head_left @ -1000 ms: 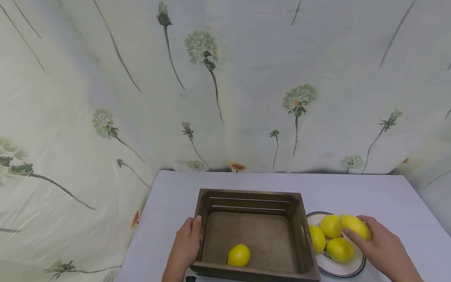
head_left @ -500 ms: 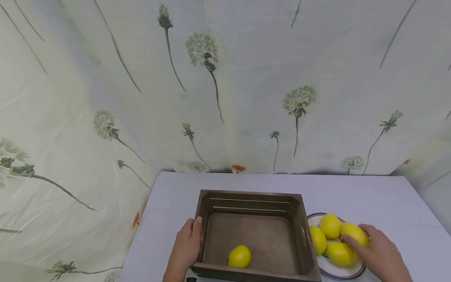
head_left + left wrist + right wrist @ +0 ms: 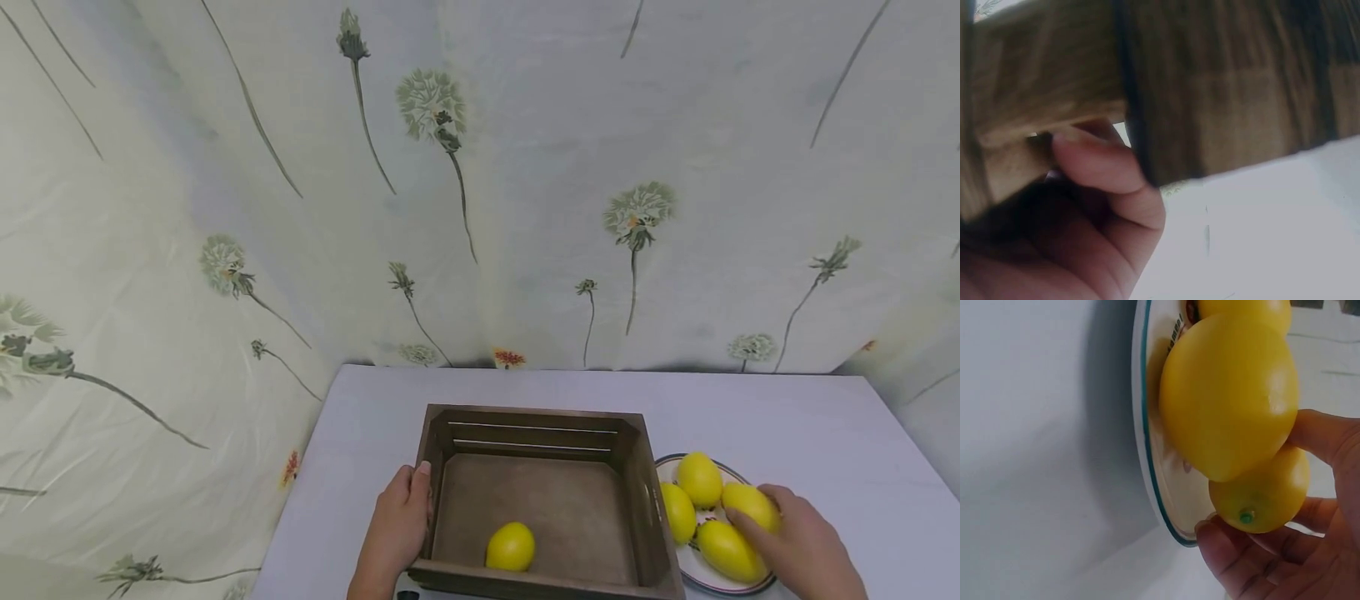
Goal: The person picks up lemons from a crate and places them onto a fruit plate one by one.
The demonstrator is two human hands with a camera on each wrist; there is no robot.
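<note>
A brown slatted wooden crate [image 3: 573, 521] stands on the table with one lemon [image 3: 511, 547] lying near its front wall. My left hand [image 3: 396, 521] grips the crate's left side; in the left wrist view its fingers curl into the gap between slats [image 3: 1041, 81]. Right of the crate, a rimmed white plate [image 3: 1146, 444] bears several lemons. My right hand [image 3: 806, 537] holds the rightmost lemon [image 3: 750, 505] between thumb and fingers, low at the plate's right side. In the right wrist view, another lemon [image 3: 1229, 394] partly covers this held lemon [image 3: 1272, 503].
The white table [image 3: 375, 417] reaches back to a hanging dandelion-print cloth [image 3: 525, 208]. The plate stands close against the crate's right wall. A small dark object [image 3: 408, 595] pokes out below the crate's front left corner, mostly cut off.
My right hand has lowered its lemon among the others on the plate. The front lemon there has shifted and turned slightly. My left hand and the crate stay put.
</note>
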